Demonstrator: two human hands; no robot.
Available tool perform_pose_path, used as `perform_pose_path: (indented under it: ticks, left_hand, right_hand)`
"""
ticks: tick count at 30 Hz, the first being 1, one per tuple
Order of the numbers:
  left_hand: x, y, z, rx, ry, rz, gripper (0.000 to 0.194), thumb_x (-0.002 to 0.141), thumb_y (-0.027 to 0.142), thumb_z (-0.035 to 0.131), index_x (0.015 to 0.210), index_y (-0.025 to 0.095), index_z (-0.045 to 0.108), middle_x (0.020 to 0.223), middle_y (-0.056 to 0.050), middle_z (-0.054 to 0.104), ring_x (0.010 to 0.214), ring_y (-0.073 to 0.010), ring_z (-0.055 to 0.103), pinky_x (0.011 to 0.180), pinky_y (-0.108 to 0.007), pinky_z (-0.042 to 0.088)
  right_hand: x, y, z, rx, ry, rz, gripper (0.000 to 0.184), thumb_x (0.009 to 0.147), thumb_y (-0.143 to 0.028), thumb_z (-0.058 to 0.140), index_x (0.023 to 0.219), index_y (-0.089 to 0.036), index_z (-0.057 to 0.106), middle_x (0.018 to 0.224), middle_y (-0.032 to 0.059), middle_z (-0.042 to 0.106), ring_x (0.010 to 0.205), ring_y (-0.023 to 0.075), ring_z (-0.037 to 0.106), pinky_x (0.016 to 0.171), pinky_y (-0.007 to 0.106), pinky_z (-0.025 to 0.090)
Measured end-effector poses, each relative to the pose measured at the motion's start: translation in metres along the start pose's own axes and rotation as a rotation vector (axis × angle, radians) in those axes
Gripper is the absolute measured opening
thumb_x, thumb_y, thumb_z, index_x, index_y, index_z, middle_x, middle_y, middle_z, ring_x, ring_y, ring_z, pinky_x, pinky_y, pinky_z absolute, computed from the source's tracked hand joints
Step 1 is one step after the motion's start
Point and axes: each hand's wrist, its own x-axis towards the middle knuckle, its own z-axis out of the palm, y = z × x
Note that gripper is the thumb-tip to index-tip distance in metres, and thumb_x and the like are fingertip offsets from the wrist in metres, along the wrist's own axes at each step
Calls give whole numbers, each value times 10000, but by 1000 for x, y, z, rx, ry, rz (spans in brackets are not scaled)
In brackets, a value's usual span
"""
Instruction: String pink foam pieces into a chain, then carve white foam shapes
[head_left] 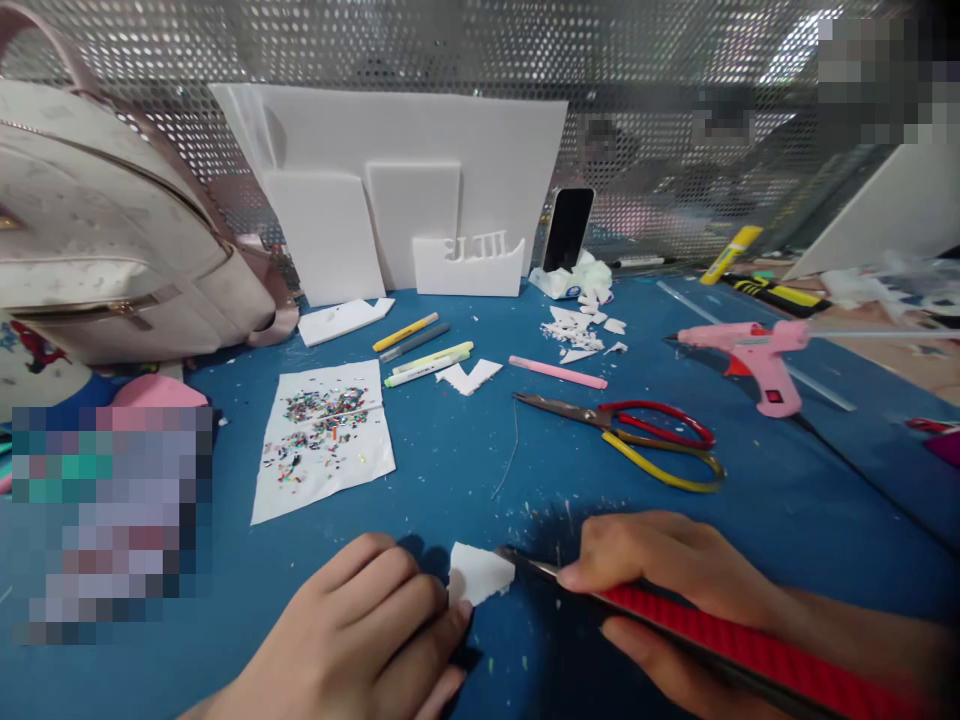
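Observation:
Near the front of the blue table, my left hand point(375, 620) pinches the left edge of a small white foam piece point(480, 573). My right hand point(667, 570) is closed around a red-handled utility knife point(697, 625). The knife's thin metal blade points left, and its tip meets or lies very near the piece's right edge. White crumbs are scattered around the blade. Beyond the hands lies a pair of scissors point(600, 415) with red and yellow handles. A thin wire point(511, 450) rests to the left of them.
A paper sheet point(367, 440) bears colourful confetti. Several markers, including a pink one point(559, 373), lie mid-table. A pink glue gun point(772, 360) trails its cord at right. White boards point(322, 235) and a phone point(568, 230) stand at the back. A backpack point(127, 230) fills the left.

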Motion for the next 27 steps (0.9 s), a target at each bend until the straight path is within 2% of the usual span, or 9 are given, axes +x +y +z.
perform_pose_path:
  ticks: [4,7,9,12,15,22,27]
  left_hand:
    - [-3,-1,-1,9,-9,-6,315,1033,246,441,962,142,730,637,-20,553,594,-169,466,591,-330,355]
    - [-3,-4,-1,1,-10,-2,319,1033,254,437,986,148,735,640,-17,560,597,-173,461,605,-343,353]
    - [-3,-6,0,-12,-4,-4,310,1029,264,451,994,159,740,703,-31,620,634,-181,495,638,-357,380]
    - [-4,-8,0,-30,2,-10,294,1025,284,471,1010,185,747,950,-52,729,769,-202,576,740,-378,432]
    - [-5,-8,0,-13,5,-1,292,1029,283,472,1033,198,751,1105,-32,749,866,-211,606,824,-388,437]
    - [-3,-8,0,27,14,23,281,1031,289,490,1040,197,755,1116,-11,769,863,-193,625,834,-373,441]
    - [-3,-7,-2,32,14,33,282,1028,289,493,1031,188,756,1114,-10,772,863,-195,638,852,-377,435]
  right_hand:
    - [16,5,5,38,-78,-10,242,908,-148,544,1139,-218,523,878,34,717,689,147,682,632,234,521]
    - [22,6,7,39,-94,9,199,933,-166,537,1128,-210,528,898,47,732,672,138,677,609,226,511]
    - [24,5,7,41,-97,12,192,939,-171,531,1127,-213,524,888,44,732,648,132,668,607,227,509]
    - [26,5,7,56,-91,-13,200,937,-159,521,1129,-217,513,816,19,711,615,126,650,614,227,509]
    - [27,5,8,47,-77,-38,224,918,-134,516,1127,-214,510,799,12,686,653,135,656,648,237,514]
    - [24,5,8,38,-127,-51,260,888,-110,523,1130,-204,498,836,13,655,689,137,640,640,239,493]
    - [21,7,7,39,-107,-18,248,890,-114,524,1120,-208,520,842,1,648,694,123,619,657,233,473]
